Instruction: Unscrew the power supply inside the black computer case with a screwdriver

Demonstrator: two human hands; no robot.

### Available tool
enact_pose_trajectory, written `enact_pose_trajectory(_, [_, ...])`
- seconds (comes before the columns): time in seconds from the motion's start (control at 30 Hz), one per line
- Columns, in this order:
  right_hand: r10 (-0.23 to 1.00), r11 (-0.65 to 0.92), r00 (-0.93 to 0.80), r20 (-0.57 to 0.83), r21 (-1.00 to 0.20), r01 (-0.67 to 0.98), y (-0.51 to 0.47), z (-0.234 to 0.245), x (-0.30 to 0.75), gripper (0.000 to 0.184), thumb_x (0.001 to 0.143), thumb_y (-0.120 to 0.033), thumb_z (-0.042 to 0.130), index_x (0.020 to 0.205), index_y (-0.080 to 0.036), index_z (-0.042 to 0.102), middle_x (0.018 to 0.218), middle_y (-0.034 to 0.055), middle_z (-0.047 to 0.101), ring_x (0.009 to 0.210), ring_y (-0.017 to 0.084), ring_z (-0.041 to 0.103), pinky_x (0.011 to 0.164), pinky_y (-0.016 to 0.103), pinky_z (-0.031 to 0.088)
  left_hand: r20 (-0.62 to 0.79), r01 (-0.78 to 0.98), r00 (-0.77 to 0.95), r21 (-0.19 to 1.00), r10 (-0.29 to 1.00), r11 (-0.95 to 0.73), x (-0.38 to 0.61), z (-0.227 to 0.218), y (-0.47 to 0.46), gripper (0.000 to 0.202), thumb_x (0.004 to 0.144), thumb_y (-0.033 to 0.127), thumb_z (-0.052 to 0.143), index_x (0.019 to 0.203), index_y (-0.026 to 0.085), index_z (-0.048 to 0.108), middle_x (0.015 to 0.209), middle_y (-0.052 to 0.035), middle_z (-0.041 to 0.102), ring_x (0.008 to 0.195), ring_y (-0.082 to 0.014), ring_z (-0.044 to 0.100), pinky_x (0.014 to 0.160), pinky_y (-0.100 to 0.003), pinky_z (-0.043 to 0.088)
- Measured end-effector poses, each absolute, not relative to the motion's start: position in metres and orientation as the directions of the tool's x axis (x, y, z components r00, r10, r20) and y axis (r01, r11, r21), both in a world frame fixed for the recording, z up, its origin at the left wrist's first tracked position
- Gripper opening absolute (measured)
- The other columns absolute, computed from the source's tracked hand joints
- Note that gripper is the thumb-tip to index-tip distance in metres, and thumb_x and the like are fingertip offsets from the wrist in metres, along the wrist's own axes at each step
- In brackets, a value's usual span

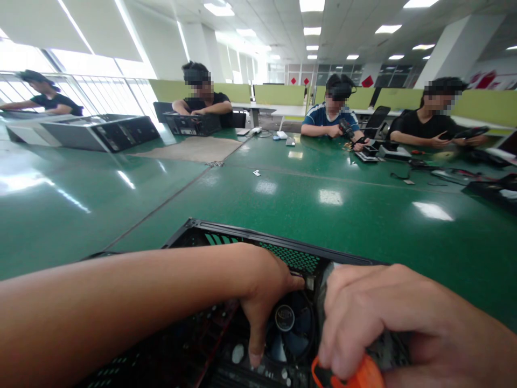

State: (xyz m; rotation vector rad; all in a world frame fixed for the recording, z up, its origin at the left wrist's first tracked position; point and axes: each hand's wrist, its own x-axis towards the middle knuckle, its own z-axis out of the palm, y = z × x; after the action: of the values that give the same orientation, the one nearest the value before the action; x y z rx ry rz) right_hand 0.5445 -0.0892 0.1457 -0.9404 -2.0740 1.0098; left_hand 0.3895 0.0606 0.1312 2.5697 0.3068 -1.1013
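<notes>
An open black computer case (283, 237) lies in front of me, with a dark cooling fan (285, 318) and its round silver hub inside. My left hand (270, 291) reaches into the case from the left. Its fingers are by the far side of the fan, near a small metal part (310, 283), and its thumb stretches down past the fan's left side. Thumb and fingers are apart, with nothing visible between them; some fingertips are hidden. My right hand (363, 318), at the case's right side, is closed on an orange object (355, 374), cut off by the bottom edge.
A green table (226, 199) stretches ahead, with a small white piece (257, 173) on it. Several people work across it. A brown mat (189, 150) and computer cases (100, 132) are at the far left. Cables and parts (428, 172) lie at the right.
</notes>
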Motion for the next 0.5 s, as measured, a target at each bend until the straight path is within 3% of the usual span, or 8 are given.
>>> enact_pose_trajectory(0.07, [0.851,0.426,-0.473,0.230,-0.828,0.365,-0.091,0.139,0.544,0.026,0.074,-0.015,0.083,0.086,-0.023,0.062,0.087,-0.0044,0.070,0.078,0.012,0.065,0.075,0.026,0.050,-0.760,0.318,0.645,0.174,0.078,-0.932,0.391,0.134,0.058,0.128,0.040,0.031,0.084,0.153,0.022,0.024,0.143,-0.0179,0.053,0.121,-0.0369,0.059,0.101,-0.043,0.045])
enact_pose_trajectory(0.17, [0.885,0.383,-0.413,0.213,-0.838,0.389,-0.092,0.137,0.544,0.032,0.067,-0.010,0.086,0.081,-0.023,0.060,0.084,-0.0051,0.067,0.072,0.012,0.063,0.066,0.025,0.050,-0.764,0.319,0.640,0.170,0.080,-0.932,0.392,0.136,0.057,0.124,0.041,0.031,0.084,0.152,0.022,0.028,0.145,-0.0185,0.050,0.123,-0.0379,0.057,0.102,-0.045,0.045])
enact_pose_trajectory(0.27, [0.850,0.413,-0.452,0.270,-0.874,0.255,-0.091,0.141,0.545,0.026,0.080,-0.014,0.078,0.099,-0.025,0.066,0.094,-0.0029,0.071,0.085,0.014,0.066,0.078,0.028,0.052,-0.735,0.335,0.675,0.226,0.066,-0.915,0.390,0.131,0.060,0.125,0.034,0.035,0.085,0.149,0.023,0.036,0.142,-0.0149,0.054,0.121,-0.0375,0.059,0.101,-0.042,0.046])
enact_pose_trajectory(0.33, [0.859,0.443,-0.378,0.345,-0.871,0.213,-0.089,0.143,0.545,0.026,0.090,-0.022,0.068,0.115,-0.029,0.065,0.102,-0.0011,0.071,0.092,0.016,0.067,0.083,0.030,0.052,-0.725,0.344,0.687,0.263,0.051,-0.901,0.389,0.126,0.063,0.126,0.028,0.038,0.086,0.146,0.025,0.041,0.136,-0.0107,0.061,0.118,-0.0354,0.061,0.101,-0.039,0.046])
enact_pose_trajectory(0.43, [0.889,0.452,-0.131,0.439,-0.795,0.405,-0.088,0.141,0.543,0.027,0.095,-0.024,0.060,0.119,-0.035,0.063,0.110,-0.0003,0.068,0.100,0.018,0.065,0.084,0.027,0.052,-0.715,0.320,0.698,0.252,0.048,-0.913,0.387,0.121,0.066,0.125,0.029,0.042,0.085,0.145,0.025,0.042,0.136,-0.0087,0.060,0.121,-0.0337,0.058,0.103,-0.038,0.044])
enact_pose_trajectory(0.5, [0.879,0.428,-0.067,0.472,-0.719,0.547,-0.087,0.138,0.541,0.027,0.095,-0.021,0.059,0.118,-0.034,0.062,0.113,0.0005,0.067,0.102,0.018,0.064,0.084,0.026,0.051,-0.656,0.307,0.750,0.230,0.086,-0.923,0.385,0.121,0.065,0.124,0.028,0.042,0.084,0.144,0.025,0.044,0.139,-0.0088,0.058,0.125,-0.0339,0.055,0.104,-0.039,0.043])
